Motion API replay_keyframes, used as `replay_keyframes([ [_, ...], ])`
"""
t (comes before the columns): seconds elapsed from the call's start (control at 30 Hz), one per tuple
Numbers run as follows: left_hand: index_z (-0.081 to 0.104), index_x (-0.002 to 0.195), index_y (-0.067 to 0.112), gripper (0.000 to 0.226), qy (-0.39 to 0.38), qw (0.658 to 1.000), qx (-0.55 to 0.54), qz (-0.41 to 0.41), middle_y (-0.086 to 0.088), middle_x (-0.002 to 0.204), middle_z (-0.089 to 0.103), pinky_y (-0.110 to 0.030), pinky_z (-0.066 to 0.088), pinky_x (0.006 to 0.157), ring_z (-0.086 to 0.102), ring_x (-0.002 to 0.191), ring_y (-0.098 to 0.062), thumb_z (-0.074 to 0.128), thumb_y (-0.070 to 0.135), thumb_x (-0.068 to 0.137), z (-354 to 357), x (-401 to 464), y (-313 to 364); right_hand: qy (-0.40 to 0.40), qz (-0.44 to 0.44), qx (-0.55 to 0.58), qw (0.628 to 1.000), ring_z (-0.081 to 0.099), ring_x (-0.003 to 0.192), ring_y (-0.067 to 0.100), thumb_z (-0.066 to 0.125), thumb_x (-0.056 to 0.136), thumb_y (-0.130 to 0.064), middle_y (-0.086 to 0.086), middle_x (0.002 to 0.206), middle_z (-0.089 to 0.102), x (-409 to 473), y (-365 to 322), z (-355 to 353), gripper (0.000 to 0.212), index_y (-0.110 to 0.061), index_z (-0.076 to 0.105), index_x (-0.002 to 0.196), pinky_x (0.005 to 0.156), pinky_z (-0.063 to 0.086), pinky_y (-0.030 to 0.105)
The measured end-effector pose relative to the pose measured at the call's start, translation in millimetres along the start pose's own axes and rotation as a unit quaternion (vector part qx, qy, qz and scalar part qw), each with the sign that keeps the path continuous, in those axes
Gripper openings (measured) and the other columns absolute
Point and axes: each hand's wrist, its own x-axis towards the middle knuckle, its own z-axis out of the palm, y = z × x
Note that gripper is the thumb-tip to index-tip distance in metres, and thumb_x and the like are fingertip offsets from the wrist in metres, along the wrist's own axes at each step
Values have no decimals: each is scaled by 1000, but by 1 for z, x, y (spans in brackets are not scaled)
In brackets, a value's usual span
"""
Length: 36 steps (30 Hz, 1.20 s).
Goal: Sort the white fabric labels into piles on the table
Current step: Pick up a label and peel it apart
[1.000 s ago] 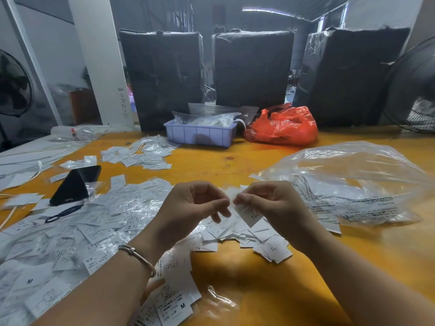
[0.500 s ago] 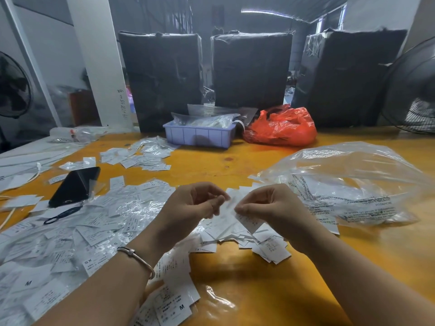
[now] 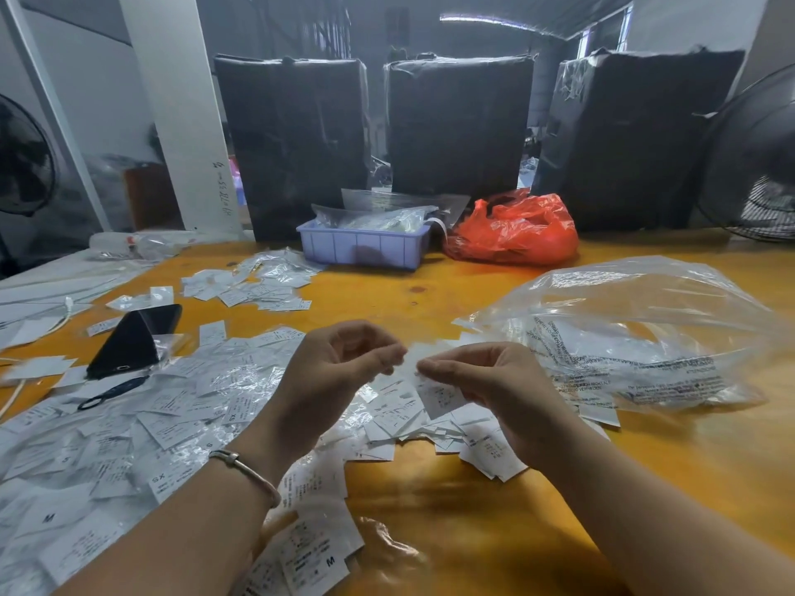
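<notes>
Risk: if my pinch slackens, the label drops into the unsorted heap just below and mixes back in.
Left hand: fingers curled, thumb and forefinger nipping the label's left edge.
Right hand: pinching the label's other edge, above the heap.
Label: raised between both hands, blurred.

Both forearms reach forward, hands raised close together at centre. The left hand, a bracelet on its wrist, curls its fingers toward the right hand, whose fingertips pinch a label.
</notes>
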Motion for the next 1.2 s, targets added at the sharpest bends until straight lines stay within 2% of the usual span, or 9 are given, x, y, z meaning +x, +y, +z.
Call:
replay_keyframes([
  [0.07, 71, 75, 10, 8, -44, 999, 7, -22, -4, 69, 67, -15, 46, 62, 60, 67, -9, 71, 17, 78, 1, -1, -1, -2, -11, -5, 1000, 62, 74, 20, 79, 58, -42, 19, 83, 71, 1, -2, -2, 41, -7, 77, 79, 70, 44, 28],
  [0.2, 70, 74, 8, 19, -39, 999, -20, -19, -2, 68, 66, -17, 46, 61, 58, 66, -10, 76, 26, 77, 6, -2, -2, -20, -22, -30, 999, 61, 64, 12, 77, 71, -17, 13, 72, 71, 1, -2, -3, 14, -4, 76, 77, 57, 46, 17],
  [0.4, 77, 88, 13, 30, -24, 998, -51, -13, -3, 87, 76, -13, 51, 66, 69, 83, -9, 75, 34, 67, 7, -2, 0, 4, -62, 10, 998, 66, 72, 17, 75, 71, -22, 10, 76, 73, 1, -1, -1, 21, -5, 77, 83, 64, 50, 20],
  [0.5, 78, 88, 12, 23, -7, 999, -46, 6, 0, 83, 76, -10, 48, 63, 67, 76, -2, 72, 28, 73, 6, -2, -1, 1, -66, 18, 998, 66, 72, 18, 75, 69, -26, 10, 77, 74, 0, -4, -3, 20, -10, 77, 82, 67, 51, 25],
  [0.57, 78, 84, 18, 17, 18, 999, -13, 22, 0, 80, 75, -16, 53, 66, 67, 74, -7, 73, 30, 73, 4, -1, -2, 24, -74, 25, 997, 68, 69, 20, 75, 73, -13, 10, 79, 73, 1, -8, -9, 15, -9, 74, 87, 63, 53, 26],
  [0.67, 77, 81, 19, 19, 22, 996, 66, 54, 0, 79, 75, -36, 59, 74, 69, 78, -19, 74, 35, 71, 4, -2, -4, 91, -154, -22, 984, 70, 65, 23, 65, 77, 12, 13, 87, 69, -1, -18, -19, 36, -7, 62, 108, 52, 54, 28],
  [0.77, 76, 81, 13, 22, 14, 995, 73, 72, -2, 79, 74, -45, 59, 75, 70, 78, -23, 75, 33, 70, 6, -3, -3, 118, -247, -106, 956, 70, 65, 18, 69, 77, 8, 5, 85, 70, -4, -26, -22, 45, -13, 56, 115, 50, 54, 24],
  [0.93, 74, 78, 13, 18, 9, 994, 74, 77, 3, 78, 74, -42, 59, 72, 69, 75, -21, 76, 29, 69, 6, -3, -2, 85, -291, -120, 945, 70, 62, 15, 73, 78, 0, 4, 75, 73, -11, -32, -12, 11, -9, 66, 78, 53, 49, 15],
  [1.2, 76, 78, 16, 20, 1, 989, 118, 92, 1, 77, 72, -37, 55, 60, 63, 69, -17, 76, 33, 67, 9, -4, -3, 69, -334, -198, 919, 68, 72, 2, 73, 78, -18, -14, 80, 73, -18, -37, -1, 3, -18, 72, 80, 58, 51, 18],
])
